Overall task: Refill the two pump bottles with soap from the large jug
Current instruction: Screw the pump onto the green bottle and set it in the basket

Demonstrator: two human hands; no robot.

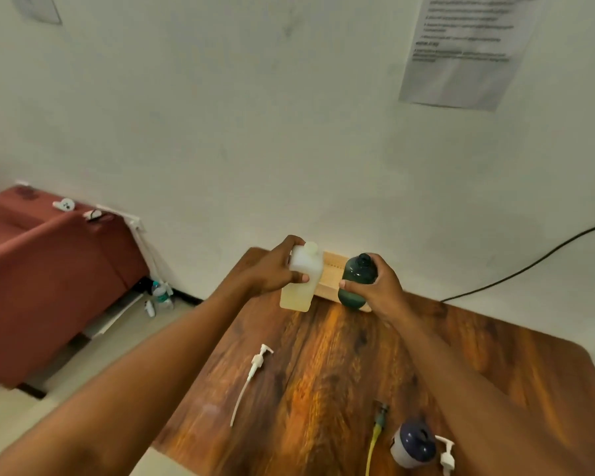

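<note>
My left hand [277, 269] grips a white translucent bottle [301, 286] with pale yellow liquid in its lower part and no pump on its neck. My right hand [378, 286] grips a dark green round bottle [356, 276], also without a pump. Both bottles are at the far edge of the wooden table [323, 372], in front of a light wooden tray [332, 273]. A white pump head [256, 365] with a long tube lies on the table on the near left. A second white pump head [447, 455] lies at the near right. No large jug is in view.
A dark blue-capped container [414, 444] sits at the near right of the table, beside a yellow-tubed green pump [377, 431]. A red sofa [49, 269] stands to the left, with bottles on the floor beside it [160, 293]. A black cable [529, 266] runs along the wall.
</note>
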